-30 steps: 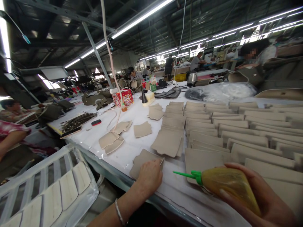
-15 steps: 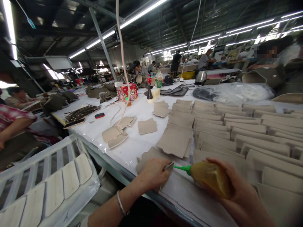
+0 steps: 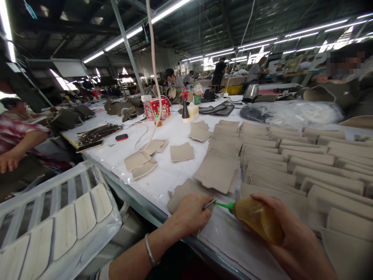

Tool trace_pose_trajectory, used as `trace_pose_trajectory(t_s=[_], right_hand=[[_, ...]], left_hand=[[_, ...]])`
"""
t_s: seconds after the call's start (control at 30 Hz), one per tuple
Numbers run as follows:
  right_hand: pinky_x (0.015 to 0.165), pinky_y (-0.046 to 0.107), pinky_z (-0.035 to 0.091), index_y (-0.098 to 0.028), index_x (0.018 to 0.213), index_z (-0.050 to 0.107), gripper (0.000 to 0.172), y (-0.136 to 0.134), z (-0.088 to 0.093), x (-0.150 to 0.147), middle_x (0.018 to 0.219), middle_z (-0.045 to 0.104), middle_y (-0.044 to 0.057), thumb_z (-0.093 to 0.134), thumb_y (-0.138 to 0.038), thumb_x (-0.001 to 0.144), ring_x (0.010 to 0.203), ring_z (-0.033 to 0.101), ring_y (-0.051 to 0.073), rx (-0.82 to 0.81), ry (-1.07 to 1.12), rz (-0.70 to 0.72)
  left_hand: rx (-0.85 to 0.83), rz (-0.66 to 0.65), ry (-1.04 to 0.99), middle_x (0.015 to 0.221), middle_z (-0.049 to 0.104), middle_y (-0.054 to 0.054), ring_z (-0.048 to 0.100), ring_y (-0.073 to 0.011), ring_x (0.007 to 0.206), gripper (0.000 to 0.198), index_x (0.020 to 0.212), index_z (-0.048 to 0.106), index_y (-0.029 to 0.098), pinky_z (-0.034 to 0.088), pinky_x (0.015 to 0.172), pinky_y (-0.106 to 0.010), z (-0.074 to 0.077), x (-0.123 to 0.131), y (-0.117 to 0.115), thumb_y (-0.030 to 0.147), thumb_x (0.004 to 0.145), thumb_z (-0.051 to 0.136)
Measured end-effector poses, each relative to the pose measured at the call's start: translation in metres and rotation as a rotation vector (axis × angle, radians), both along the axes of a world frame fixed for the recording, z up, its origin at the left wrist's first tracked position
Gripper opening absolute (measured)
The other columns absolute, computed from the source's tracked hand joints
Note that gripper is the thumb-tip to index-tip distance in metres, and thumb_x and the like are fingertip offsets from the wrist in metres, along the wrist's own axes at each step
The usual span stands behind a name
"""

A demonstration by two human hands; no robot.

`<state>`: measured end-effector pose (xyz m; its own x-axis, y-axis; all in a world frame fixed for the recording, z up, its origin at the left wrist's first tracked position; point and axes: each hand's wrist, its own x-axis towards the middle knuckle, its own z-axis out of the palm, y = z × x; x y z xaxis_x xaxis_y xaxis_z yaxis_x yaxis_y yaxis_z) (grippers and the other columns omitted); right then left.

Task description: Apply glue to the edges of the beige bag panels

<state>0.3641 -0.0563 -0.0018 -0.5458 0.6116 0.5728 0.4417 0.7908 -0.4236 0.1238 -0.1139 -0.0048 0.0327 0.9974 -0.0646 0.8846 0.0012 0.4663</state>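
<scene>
My left hand (image 3: 192, 216) pinches a small taupe leather-like piece (image 3: 209, 203) near the table's front edge; most of it is hidden by my fingers. In my right hand (image 3: 294, 237) lies a squeeze bottle (image 3: 256, 218) of amber glue-like liquid, tipped sideways. Its thin green nozzle (image 3: 223, 205) points left, with the tip at the edge of the piece. Under and behind my left hand is a flat taupe panel (image 3: 186, 190). Stacked panels (image 3: 217, 171) lie just beyond, and overlapping rows of folded panels (image 3: 268, 171) spread to the right.
At left, a white slatted rack (image 3: 116, 223) carries several pale pieces. Farther back on the white table (image 3: 157, 186) are a red patterned box (image 3: 157, 109), a hanging hose (image 3: 153, 58), a phone (image 3: 89, 146) and a plastic bag (image 3: 305, 112). Other people sit left and behind.
The view has shifted slightly. The nozzle tip has moved a little along the piece's edge, and both hands keep their holds. At left, a co-worker's hand has come further into view.
</scene>
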Motion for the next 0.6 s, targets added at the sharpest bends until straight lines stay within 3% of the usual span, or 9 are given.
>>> trace_pose_trajectory(t_s=[0.3, 0.47, 0.6], right_hand=[[0.084, 0.030, 0.054, -0.030, 0.133, 0.044, 0.048, 0.006, -0.009, 0.011, 0.120, 0.060, 0.003, 0.053, -0.023, 0.086, 0.099, 0.065, 0.024, -0.109, -0.044, 0.012], [0.079, 0.034, 0.055, -0.030, 0.130, 0.048, 0.040, 0.008, -0.012, 0.012, 0.118, 0.062, 0.004, 0.059, -0.041, 0.094, 0.095, 0.065, 0.027, -0.152, 0.002, -0.047], [0.075, 0.032, 0.056, -0.030, 0.129, 0.049, 0.040, 0.009, -0.014, 0.013, 0.116, 0.063, 0.004, 0.060, -0.044, 0.093, 0.092, 0.067, 0.027, -0.145, 0.008, -0.030]], left_hand=[[0.030, 0.008, -0.005, 0.077, 0.073, -0.006, 0.066, -0.0241, 0.074, 0.037, 0.096, 0.074, 0.024, 0.041, 0.062, -0.028, 0.001, 0.000, -0.002, 0.016, 0.071, 0.048], [0.017, 0.023, -0.044, 0.072, 0.071, -0.004, 0.062, -0.0209, 0.066, 0.043, 0.102, 0.075, 0.025, 0.037, 0.057, -0.027, 0.003, 0.002, -0.003, 0.015, 0.069, 0.048], [0.016, 0.021, -0.013, 0.070, 0.070, -0.004, 0.062, -0.0215, 0.067, 0.038, 0.097, 0.075, 0.024, 0.036, 0.056, -0.027, 0.003, 0.001, -0.003, 0.016, 0.070, 0.048]])
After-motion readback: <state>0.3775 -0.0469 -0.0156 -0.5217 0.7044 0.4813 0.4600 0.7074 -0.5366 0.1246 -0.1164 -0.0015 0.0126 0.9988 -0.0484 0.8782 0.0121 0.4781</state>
